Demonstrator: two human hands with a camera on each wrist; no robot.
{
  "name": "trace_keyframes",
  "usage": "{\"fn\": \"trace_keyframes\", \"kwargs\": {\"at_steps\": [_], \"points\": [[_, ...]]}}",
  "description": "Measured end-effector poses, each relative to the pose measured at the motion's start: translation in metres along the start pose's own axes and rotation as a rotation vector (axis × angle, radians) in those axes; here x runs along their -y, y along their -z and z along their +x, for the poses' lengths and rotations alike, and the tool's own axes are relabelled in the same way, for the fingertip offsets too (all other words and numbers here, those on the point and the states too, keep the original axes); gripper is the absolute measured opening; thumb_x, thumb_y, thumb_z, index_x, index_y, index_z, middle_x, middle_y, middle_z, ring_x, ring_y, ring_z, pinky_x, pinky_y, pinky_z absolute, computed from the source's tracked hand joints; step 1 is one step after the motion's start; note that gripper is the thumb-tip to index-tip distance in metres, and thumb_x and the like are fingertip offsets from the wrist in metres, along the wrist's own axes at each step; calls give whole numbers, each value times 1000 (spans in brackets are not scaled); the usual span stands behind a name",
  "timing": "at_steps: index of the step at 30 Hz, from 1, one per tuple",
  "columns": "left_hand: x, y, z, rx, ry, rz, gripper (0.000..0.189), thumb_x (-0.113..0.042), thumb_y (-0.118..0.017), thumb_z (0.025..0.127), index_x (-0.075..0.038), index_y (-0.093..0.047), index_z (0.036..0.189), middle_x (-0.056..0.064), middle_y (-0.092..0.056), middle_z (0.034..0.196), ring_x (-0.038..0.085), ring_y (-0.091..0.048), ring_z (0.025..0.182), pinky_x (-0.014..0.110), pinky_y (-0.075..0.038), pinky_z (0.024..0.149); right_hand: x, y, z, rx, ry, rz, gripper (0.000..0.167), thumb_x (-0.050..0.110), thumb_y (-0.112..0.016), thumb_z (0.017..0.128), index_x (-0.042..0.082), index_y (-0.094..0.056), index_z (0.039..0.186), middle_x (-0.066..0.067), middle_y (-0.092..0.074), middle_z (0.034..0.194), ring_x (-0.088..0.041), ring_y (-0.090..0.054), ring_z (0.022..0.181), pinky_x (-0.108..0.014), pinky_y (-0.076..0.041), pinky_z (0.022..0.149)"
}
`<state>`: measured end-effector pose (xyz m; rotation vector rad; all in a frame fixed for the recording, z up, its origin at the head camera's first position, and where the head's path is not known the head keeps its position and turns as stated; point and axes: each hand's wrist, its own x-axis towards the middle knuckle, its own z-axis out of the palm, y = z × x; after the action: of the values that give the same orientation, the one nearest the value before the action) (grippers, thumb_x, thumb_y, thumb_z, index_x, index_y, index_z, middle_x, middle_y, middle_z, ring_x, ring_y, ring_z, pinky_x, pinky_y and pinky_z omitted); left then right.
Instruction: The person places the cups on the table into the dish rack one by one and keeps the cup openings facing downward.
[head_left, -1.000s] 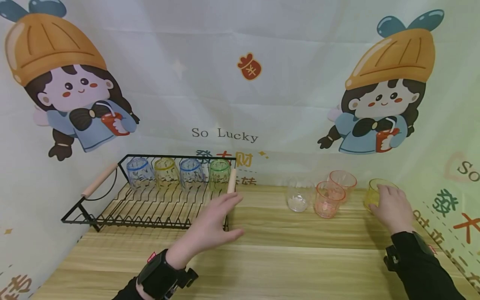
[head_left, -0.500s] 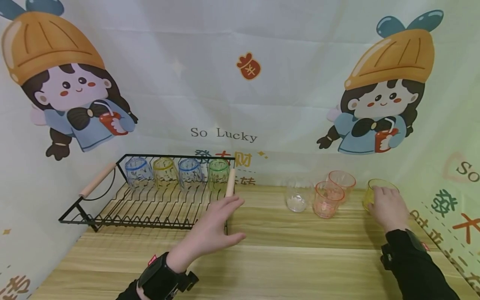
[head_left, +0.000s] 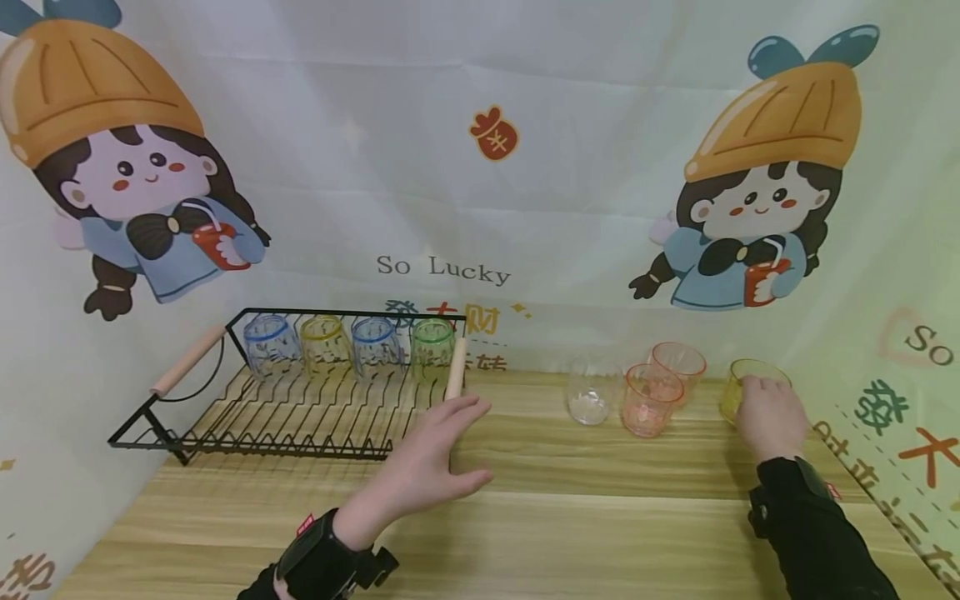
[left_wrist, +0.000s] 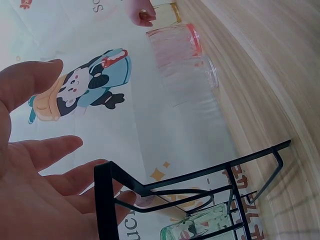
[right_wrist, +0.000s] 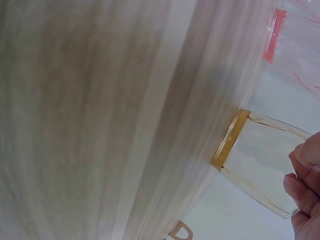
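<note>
Your right hand (head_left: 772, 419) pinches the yellow glass (right_wrist: 265, 157), right of frame, by its upper edge with curled fingers (right_wrist: 300, 194), presumably because that edge is accessible above the surface (head_left: 570, 525). Your left hand (head_left: 423, 462), lower centre, is spread, holds nothing, and lies near the rack (head_left: 277, 452).

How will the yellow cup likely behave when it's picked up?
The yellow cup should be stiff, as its sides show no sagging. Its smooth, shiny surface may be slippery. Being see-through like glass, it could be fragile if dropped.
</note>
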<state>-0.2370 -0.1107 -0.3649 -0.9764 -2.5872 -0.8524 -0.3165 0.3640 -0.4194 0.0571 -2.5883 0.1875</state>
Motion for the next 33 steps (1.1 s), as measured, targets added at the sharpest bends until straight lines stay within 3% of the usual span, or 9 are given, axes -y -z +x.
{"fn": "trace_keyframes", "kwargs": {"at_steps": [8,13,19,27,33], "points": [[0,-1,-2,-13,0,3,81,-27,-84,77,-3,-47,145,20,-43,149,40,-41,135,58,-34,110,2,-2,1,8,-18,7,24,-13,-55,84,-19,-56,107,-39,-57,100,-55,-52,96,-62,-43,89],[1,-1,-2,-14,4,4,81,-28,-84,77,-4,-47,146,19,-42,150,39,-40,135,58,-35,109,2,-2,0,8,-26,3,23,-12,-60,82,-18,-57,104,-37,-58,99,-54,-52,96,-61,-44,89],[-1,2,-1,-14,7,13,81,-28,-84,77,-3,-47,145,19,-42,150,40,-41,135,58,-36,108,2,1,-2,-26,-30,19,21,-11,-64,79,-15,-60,99,-34,-60,93,-53,-54,90,-61,-45,84],[0,1,1,-10,21,25,82,-29,-84,77,-4,-47,146,20,-41,151,40,-41,134,58,-38,107,-6,6,-9,-59,-76,74,24,-12,-57,83,-13,-60,106,-35,-60,94,-55,-54,85,-63,-46,68],[1,-1,0,-17,36,27,84,-28,-85,76,-5,-46,147,20,-38,152,40,-40,135,58,-37,108,-5,18,-17,-95,-111,119,23,-13,-55,85,-14,-61,107,-34,-61,92,-53,-55,80,-61,-46,66]]}}
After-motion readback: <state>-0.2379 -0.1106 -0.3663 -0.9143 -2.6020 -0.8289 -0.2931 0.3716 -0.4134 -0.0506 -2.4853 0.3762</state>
